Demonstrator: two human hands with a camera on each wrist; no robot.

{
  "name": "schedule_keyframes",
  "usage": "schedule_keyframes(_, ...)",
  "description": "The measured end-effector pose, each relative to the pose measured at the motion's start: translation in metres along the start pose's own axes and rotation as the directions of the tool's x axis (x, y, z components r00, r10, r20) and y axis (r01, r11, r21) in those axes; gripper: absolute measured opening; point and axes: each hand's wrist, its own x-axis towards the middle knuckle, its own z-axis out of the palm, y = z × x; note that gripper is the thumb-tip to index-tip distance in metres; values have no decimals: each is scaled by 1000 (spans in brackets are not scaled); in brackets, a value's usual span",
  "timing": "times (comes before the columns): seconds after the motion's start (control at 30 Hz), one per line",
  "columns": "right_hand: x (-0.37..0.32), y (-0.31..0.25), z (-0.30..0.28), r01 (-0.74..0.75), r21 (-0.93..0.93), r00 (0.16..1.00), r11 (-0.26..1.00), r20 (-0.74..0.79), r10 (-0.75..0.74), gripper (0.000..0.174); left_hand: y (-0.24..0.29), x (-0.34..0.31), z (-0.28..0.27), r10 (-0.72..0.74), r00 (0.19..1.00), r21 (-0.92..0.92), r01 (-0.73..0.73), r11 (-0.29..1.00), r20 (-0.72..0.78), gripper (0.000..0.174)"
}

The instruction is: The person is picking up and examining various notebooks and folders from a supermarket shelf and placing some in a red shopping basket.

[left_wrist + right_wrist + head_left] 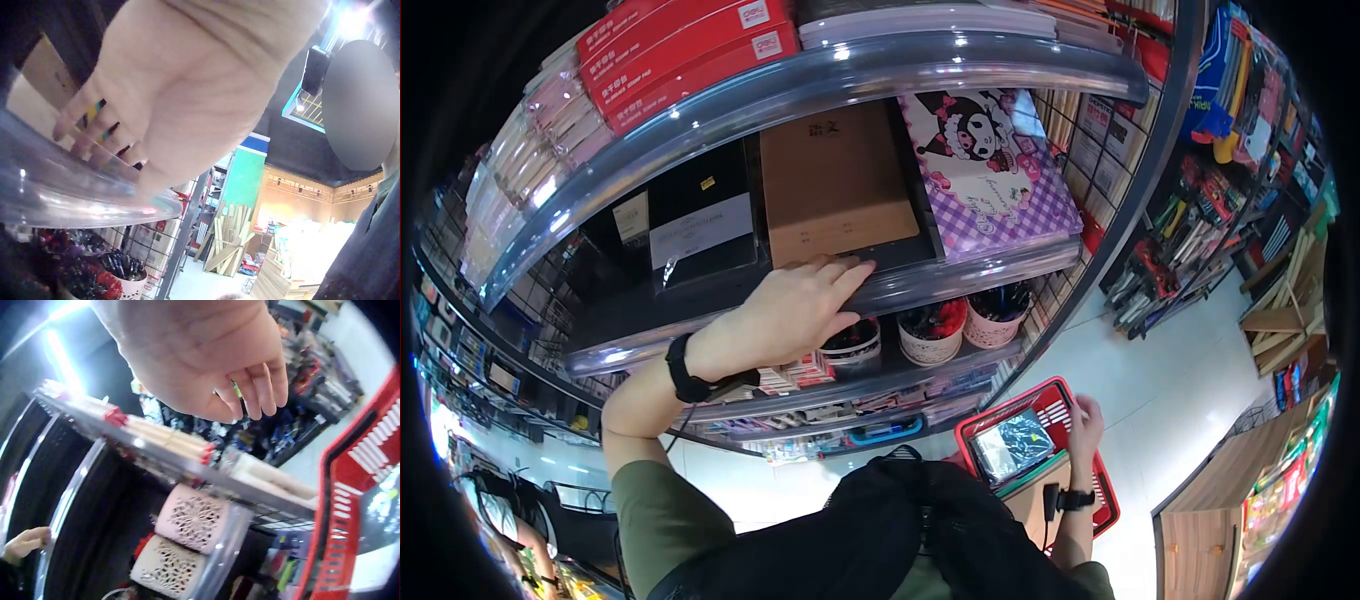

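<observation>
My left hand (790,305) rests on the clear front rail (990,265) of a shelf, its fingertips at the lower edge of a brown notebook (835,185). In the left wrist view the fingers of the left hand (181,94) reach over the rail (81,206), spread a little. Beside the brown notebook lie a purple-checked cartoon notebook (995,190) and a black one (700,200). My right hand (1085,430) is over the side of a red basket (1108,500); in the right wrist view, the loosely bent fingers of the right hand (206,356) hold nothing visible.
Red boxes (685,55) stand on the shelf above. Patterned pen cups (930,335) are on the shelf below. The basket holds a plastic-wrapped pack (1015,445) and brown and green flat items. A wire-grid rack side borders the shelves at right; pale floor lies beyond.
</observation>
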Motion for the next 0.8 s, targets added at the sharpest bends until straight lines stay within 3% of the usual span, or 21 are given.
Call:
schedule_keyframes(0.07, 18, -84, 18, 96, 131, 992, 987, 72, -106, 20, -10, -6, 1, 10, 1000, -21, -10, 1000, -9, 51)
schedule_keyframes(0.13, 31, -154, 28, 214, 98, 963, 972, 146, -227, 19, -16, -4, -1, 21, 1000, -45, -22, 999, -21, 53)
schedule_keyframes(0.17, 34, -190, 32, 369, 93, 918, 925, 119, -379, 19, -19, -2, -6, 3, 997, -113, 5, 994, 73, 54)
schedule_keyframes(0.23, 40, -249, 39, 618, 72, 779, 783, 83, -622, 19, -23, 4, -19, -9, 972, -230, 65, 971, 237, 58)
schedule_keyframes(0.27, 44, -271, 42, 709, 59, 699, 702, 71, -712, 20, -30, 11, -15, -10, 974, -237, 65, 969, 226, 58)
schedule_keyframes(0.3, 49, -290, 44, 715, 52, 694, 697, 74, -716, 20, -39, 20, -7, 45, 981, -360, 26, 933, 188, 60)
schedule_keyframes(0.33, 55, -307, 45, 798, 23, 599, 603, 83, -796, 24, -43, 28, -7, 98, 985, -474, -17, 880, 145, 61)
schedule_keyframes(0.37, 61, -319, 48, 866, -4, 497, 499, 94, -862, 27, -47, 39, -9, 71, 970, -610, 90, 787, 234, 65)
schedule_keyframes(0.5, 94, -340, 61, 880, -183, 464, 439, 130, -876, 38, -46, 76, -9, -105, 965, -862, 264, 432, 242, 64)
schedule_keyframes(0.57, 117, -342, 65, 785, -284, 613, 551, 220, -759, 50, -52, 93, 0, -222, 941, -927, 305, 221, 256, 66)
schedule_keyframes(0.6, 125, -340, 68, 783, -289, 614, 550, 216, -760, 50, -50, 96, 1, -217, 943, -928, 299, 223, 252, 66)
schedule_keyframes(0.67, 138, -336, 71, 755, -369, 638, 542, 223, -737, 63, -47, 103, 2, -304, 902, -947, 323, -1, 308, 66)
schedule_keyframes(0.7, 136, -338, 73, 720, -398, 680, 569, 241, -692, 71, -46, 104, -3, -211, 925, -949, 308, -67, 316, 62)
schedule_keyframes(0.73, 136, -338, 74, 718, -401, 682, 569, 237, -692, 71, -45, 109, -1, -207, 927, -950, 306, -64, 313, 62)
schedule_keyframes(0.8, 131, -335, 77, 745, -414, 644, 524, 238, -727, 74, -43, 114, 1, -173, 936, -952, 300, -66, 307, 45)
